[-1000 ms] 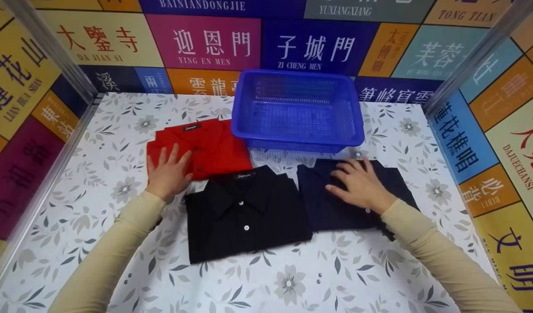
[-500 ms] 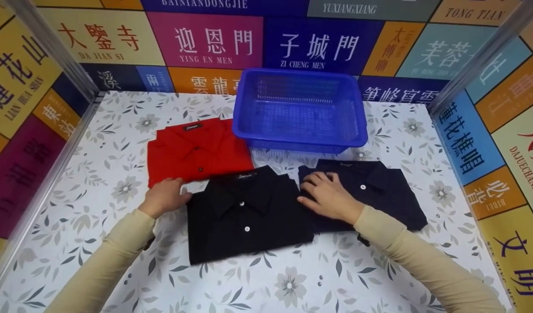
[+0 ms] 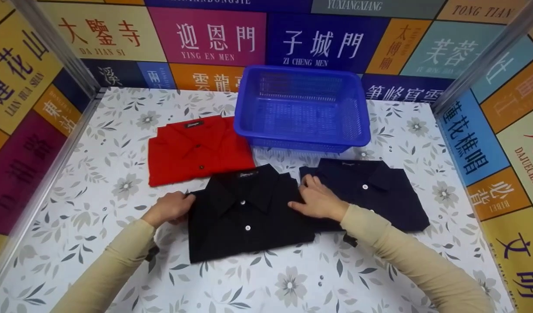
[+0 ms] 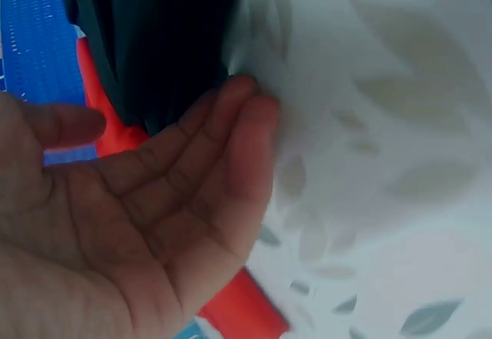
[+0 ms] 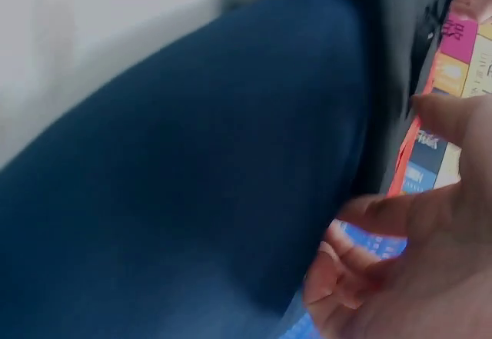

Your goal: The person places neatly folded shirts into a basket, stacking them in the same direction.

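A folded black shirt (image 3: 227, 234) with a collar and white buttons lies in front on the table. At its left edge is my left hand (image 3: 169, 208), fingertips touching the fabric; in the left wrist view the fingers bend gently and the thumb stands apart. My right hand (image 3: 317, 200) is at its right edge, thumb on the black shirt and fingers over the seam between it and a folded navy shirt (image 3: 397, 204). The right wrist view shows its thumb spread from the fingers. A folded red shirt (image 3: 175, 152) lies behind to the left.
A blue plastic basket (image 3: 303, 141) stands at the back, close to the red shirt's right end. The table (image 3: 231, 287) has a white floral cover. Panels with large printed characters (image 3: 216, 37) enclose its back and sides.
My left hand has moved down from the red shirt to the black shirt's left edge. My right hand has slid left from the navy shirt to the black shirt's right edge.
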A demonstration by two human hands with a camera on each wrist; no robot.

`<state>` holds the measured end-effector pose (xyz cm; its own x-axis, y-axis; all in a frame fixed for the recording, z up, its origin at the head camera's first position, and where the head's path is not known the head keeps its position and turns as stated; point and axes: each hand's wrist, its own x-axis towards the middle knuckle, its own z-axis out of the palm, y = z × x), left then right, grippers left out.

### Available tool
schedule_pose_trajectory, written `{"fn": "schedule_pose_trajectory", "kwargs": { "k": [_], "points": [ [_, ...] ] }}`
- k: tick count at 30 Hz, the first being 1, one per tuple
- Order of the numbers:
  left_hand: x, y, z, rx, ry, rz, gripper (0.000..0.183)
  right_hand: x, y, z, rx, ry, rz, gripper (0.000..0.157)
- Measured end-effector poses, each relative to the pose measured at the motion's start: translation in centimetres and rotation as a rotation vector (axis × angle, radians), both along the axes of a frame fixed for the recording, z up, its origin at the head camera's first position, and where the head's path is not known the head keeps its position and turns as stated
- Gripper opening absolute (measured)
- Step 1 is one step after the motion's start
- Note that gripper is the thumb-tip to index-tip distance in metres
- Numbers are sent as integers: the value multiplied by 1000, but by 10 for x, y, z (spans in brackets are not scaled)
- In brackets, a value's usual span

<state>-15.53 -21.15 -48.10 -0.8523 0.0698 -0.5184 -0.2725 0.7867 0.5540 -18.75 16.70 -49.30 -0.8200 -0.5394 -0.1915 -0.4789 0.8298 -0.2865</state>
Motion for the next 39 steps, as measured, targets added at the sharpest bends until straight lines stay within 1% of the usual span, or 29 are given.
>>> {"fn": "schedule_pose_trajectory", "kwargs": {
  "k": [2,3,6,9,11,14,16,19,22,25,26,29,32,34,36,39],
  "points": [
    [1,2,-1,83,-63,70,37,0,-6,2,14,-65,-44,66],
    [1,3,-1,119,-82,86,37,0,-9,3,21,-101,-67,66],
    [3,7,-1,196,-115,108,33,-1,-15,6,29,-228,-143,73],
    [5,11,-3,259,-130,125,34,-2,-19,8,-11,-338,-209,81],
    [5,13,-2,316,-148,149,40,-2,-20,11,-76,-387,-251,83],
    [6,14,-1,402,-178,176,59,-2,-21,12,-202,-443,-318,84],
    [6,15,-1,449,-199,186,68,-1,-21,12,-290,-483,-366,84],
    [7,16,-2,491,-218,165,81,-2,-18,11,-406,-570,-449,85],
    [7,15,-5,540,-233,146,89,-2,-15,9,-507,-658,-539,87],
    [7,15,-9,601,-223,136,89,-2,-13,7,-574,-729,-606,88],
    [7,14,-11,626,-211,124,88,-2,-13,7,-587,-747,-613,89],
    [6,14,-12,687,-169,98,84,-2,-12,7,-620,-784,-597,91],
    [5,13,-8,703,-124,65,78,-2,-10,9,-663,-800,-574,92],
    [4,13,-3,692,-96,54,75,-2,-9,10,-718,-814,-548,86],
    [4,13,2,664,-56,37,77,-1,-7,14,-746,-808,-530,87],
    [2,13,12,610,-11,39,85,1,-4,18,-834,-801,-455,68]
  ]
}}
